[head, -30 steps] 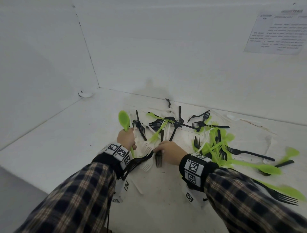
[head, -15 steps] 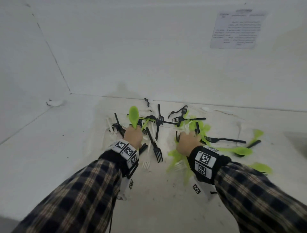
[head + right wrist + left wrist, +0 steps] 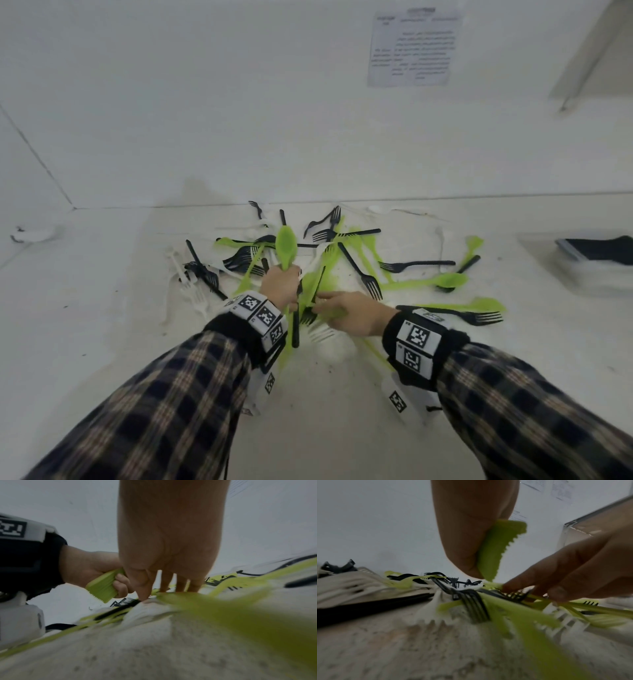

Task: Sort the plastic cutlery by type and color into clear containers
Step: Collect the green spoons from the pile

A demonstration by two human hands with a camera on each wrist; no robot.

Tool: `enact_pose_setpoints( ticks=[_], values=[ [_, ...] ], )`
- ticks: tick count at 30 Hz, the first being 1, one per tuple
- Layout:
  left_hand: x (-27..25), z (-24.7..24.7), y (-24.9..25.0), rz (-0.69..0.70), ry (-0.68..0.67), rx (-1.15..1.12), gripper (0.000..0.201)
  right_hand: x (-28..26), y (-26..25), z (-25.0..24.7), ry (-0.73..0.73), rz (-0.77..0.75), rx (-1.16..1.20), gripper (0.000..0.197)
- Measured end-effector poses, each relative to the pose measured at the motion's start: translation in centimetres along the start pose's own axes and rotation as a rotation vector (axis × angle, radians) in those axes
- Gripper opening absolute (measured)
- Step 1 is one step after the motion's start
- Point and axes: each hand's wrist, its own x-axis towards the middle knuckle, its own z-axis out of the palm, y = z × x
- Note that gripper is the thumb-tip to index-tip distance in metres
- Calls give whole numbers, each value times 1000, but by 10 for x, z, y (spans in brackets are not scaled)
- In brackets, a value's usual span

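Note:
A pile of black, green and white plastic cutlery [image 3: 342,260] lies on the white table [image 3: 102,308]. My left hand [image 3: 281,286] grips a bundle of green spoons [image 3: 286,246] upright, bowls up; their stacked handles [image 3: 498,547] show below the fist, and also in the right wrist view [image 3: 104,586]. My right hand [image 3: 342,311] reaches down into the pile just right of the left hand. Its thumb and forefinger [image 3: 530,578] pinch a thin green handle [image 3: 537,598] among black forks [image 3: 474,607]. I cannot tell which kind of utensil that handle belongs to.
A clear container [image 3: 582,270] with black pieces inside stands at the right edge of the table. White walls close the back and left. A printed sheet [image 3: 414,48] hangs on the back wall. Loose green spoons [image 3: 445,281] and black forks [image 3: 418,264] lie at the right.
My right hand has moved left from the green pieces to the middle of the pile, close beside the left hand. The left hand keeps hold of the green spoons.

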Motion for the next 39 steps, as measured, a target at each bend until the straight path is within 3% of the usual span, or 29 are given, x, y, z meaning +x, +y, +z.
enact_pose_setpoints(
  ticks=[3,6,10,12,14,15,17,19,22,29,35,39],
  values=[
    [-8,0,0,-58,-183,28,19,-4,10,-1,34,47,-84,43],
    [-7,7,0,-96,-222,58,19,-8,21,-4,95,207,-183,42],
    [-1,15,5,-41,-80,29,20,-10,39,-9,105,243,-80,48],
    [3,18,6,0,35,34,11,-14,47,-15,246,242,22,42],
    [3,21,9,68,135,71,19,-21,57,-26,475,372,-23,36],
    [3,23,11,95,179,96,27,-25,64,-32,522,472,-62,34],
    [4,27,15,115,242,150,40,-33,80,-44,462,599,-39,35],
    [0,33,20,113,240,161,49,-39,96,-52,328,599,31,41],
    [-9,44,24,123,217,166,50,-39,108,-49,193,549,-49,41],
    [-30,80,28,161,208,63,30,-40,100,-46,366,574,80,29],
    [-46,112,35,169,158,54,24,-60,118,-70,705,500,535,30],
    [-55,133,37,176,155,54,28,-84,140,-79,655,533,527,35]
  ],
)
